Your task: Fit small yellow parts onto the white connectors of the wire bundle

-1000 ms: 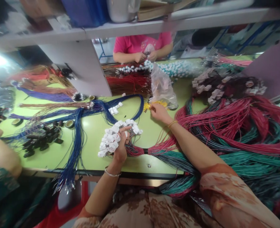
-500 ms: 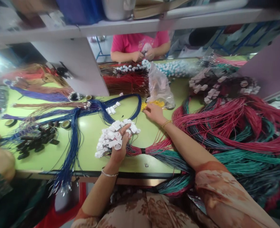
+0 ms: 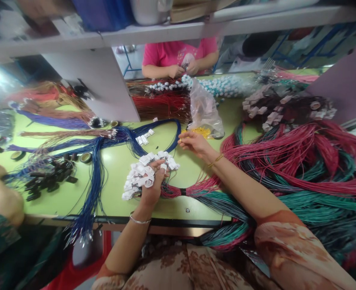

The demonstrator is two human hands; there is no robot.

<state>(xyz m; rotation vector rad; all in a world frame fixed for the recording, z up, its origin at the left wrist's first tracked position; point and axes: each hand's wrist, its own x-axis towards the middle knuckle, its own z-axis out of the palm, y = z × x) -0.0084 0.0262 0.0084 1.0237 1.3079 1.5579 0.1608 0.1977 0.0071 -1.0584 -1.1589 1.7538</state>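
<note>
My left hand (image 3: 154,183) is closed around a bunch of white plastic connectors (image 3: 135,179), with one held up under the thumb. Red, black and green wires (image 3: 202,193) run from these connectors to the right, bound by a dark band near the hand. My right hand (image 3: 194,143) is raised a little in front of a heap of small yellow plastic pieces (image 3: 202,131). Its thumb and fingers are pinched, with a bit of yellow showing at the tips. A clear plastic bag (image 3: 205,106) lies open behind the heap.
Blue wires (image 3: 95,177) and black connectors (image 3: 49,177) lie at left. Red and green wire bundles (image 3: 286,161) cover the right. White connectors (image 3: 143,139) lie mid-table. A co-worker in pink (image 3: 179,60) sits opposite; another person's arm (image 3: 3,193) is at left. A shelf (image 3: 166,34) crosses above.
My right hand has drawn back slightly from the yellow heap towards me, its fingers turned more to the left. My left hand keeps hold of the white connectors in almost the same place.
</note>
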